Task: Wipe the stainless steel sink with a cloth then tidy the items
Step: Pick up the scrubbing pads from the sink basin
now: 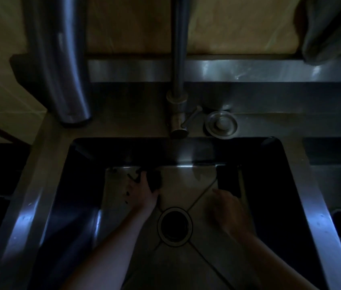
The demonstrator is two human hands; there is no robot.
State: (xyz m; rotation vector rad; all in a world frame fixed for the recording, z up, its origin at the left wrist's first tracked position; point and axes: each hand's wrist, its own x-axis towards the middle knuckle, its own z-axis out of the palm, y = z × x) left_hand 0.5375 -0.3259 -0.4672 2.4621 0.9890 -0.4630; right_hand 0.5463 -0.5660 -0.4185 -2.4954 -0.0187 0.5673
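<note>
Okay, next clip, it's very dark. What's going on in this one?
A person is leaning over a stainless steel sink with both hands down in the basin. The left hand holds a dark cloth near the back wall, left of the drain. The right hand reaches toward a dark flat object at the back right; the dim light hides whether it has a grip on it. The faucet stands behind the basin, with a round sink stopper beside its base.
</note>
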